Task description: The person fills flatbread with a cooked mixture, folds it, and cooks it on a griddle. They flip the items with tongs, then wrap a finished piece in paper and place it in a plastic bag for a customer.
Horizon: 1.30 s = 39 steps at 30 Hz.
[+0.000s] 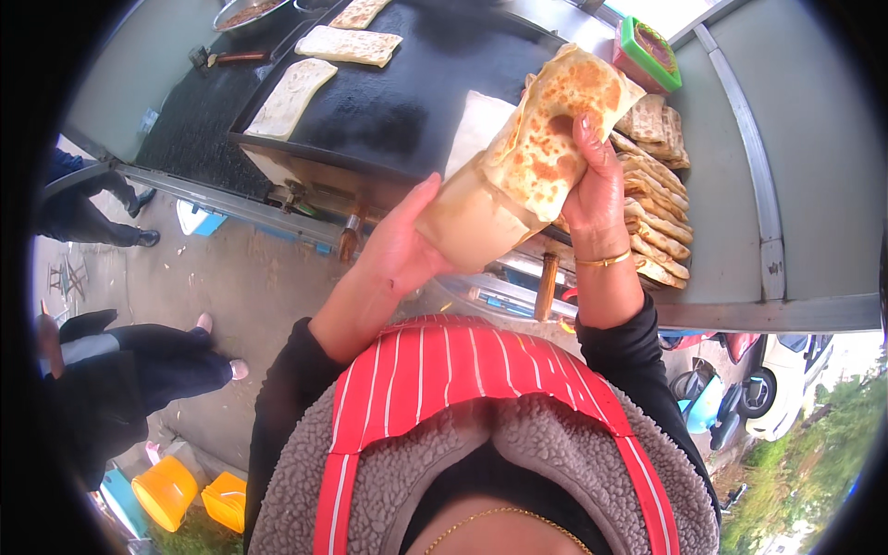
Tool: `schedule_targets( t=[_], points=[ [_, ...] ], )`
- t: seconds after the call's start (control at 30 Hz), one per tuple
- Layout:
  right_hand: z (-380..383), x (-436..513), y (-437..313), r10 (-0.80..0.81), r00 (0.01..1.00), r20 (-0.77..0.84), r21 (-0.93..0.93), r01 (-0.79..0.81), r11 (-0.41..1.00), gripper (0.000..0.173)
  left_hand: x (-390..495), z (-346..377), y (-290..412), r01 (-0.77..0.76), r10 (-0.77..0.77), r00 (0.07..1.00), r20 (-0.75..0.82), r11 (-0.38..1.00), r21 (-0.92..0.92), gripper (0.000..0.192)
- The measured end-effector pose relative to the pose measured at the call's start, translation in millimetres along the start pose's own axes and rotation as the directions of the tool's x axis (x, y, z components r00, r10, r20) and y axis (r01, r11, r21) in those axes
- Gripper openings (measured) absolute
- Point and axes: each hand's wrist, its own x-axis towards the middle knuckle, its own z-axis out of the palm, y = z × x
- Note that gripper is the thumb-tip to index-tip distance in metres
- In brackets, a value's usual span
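A browned, folded flatbread sits partly inside a beige paper bag, held up over the near edge of a black griddle. My left hand grips the lower part of the bag from the left. On the other side, my right hand holds the flatbread, its thumb lying across the browned face. Behind the bag, a pale flat piece is partly hidden; I cannot tell whether it is dough or paper. Several pale flatbreads lie along the griddle's left side.
Stacked browned flatbreads stand close beside my right hand, with a green-rimmed container beyond them. Wooden handles jut out below the griddle. A metal bowl and a red-handled tool are at upper left. People stand at left.
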Motion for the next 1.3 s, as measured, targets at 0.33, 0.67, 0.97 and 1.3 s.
schedule_targets(
  t=[0.33,0.67,0.97,1.3],
  points=[
    [6,-9,26,-0.108,0.994,-0.016,0.021,0.108,0.994,0.043,-9,-3,1,-0.031,0.032,0.999,0.037,0.999,-0.027,0.062],
    [3,-16,31,0.042,0.995,-0.091,0.069,-0.036,0.997,0.045,-11,-12,-6,-0.213,0.213,0.976,0.050,0.977,-0.008,0.054],
    [-3,-17,46,-0.022,0.988,-0.151,0.285,0.065,0.956,0.049,-3,-13,-16,-0.228,0.228,0.973,0.026,0.950,0.214,0.056],
    [-2,-25,45,-0.070,0.957,-0.283,0.206,0.132,0.970,0.045,2,-1,-30,-0.346,0.394,0.914,-0.092,0.879,0.328,0.058]
  ],
)
